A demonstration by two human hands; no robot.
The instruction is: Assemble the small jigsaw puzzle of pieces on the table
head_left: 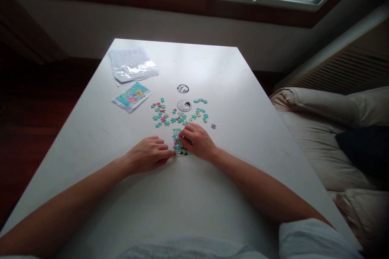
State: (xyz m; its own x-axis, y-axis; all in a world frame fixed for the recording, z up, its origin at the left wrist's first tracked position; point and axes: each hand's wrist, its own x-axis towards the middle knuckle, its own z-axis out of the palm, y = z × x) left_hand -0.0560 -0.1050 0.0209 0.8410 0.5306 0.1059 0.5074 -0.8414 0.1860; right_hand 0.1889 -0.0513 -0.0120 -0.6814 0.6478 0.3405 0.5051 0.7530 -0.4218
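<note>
A partly joined jigsaw puzzle (177, 142) with cartoon figures lies flat near the middle of the white table. My left hand (148, 153) rests at its left, the index fingertip touching the puzzle's lower left edge and the other fingers loosely bent. Over the puzzle's right side is my right hand (198, 139), its fingers drawn together and the tips on the puzzle; whatever they pinch is hidden, and the hand covers part of the picture. Just beyond both hands, several loose jigsaw pieces (164, 119) in green and pink are scattered, with one stray piece (213, 126) at the right.
A colourful picture sheet (133, 96) lies left of the pieces, and a clear plastic packet with papers (132, 64) lies behind it. Two round cable holes (184, 105) sit in the white table (231, 89). A cushioned sofa (316, 141) stands along the right side.
</note>
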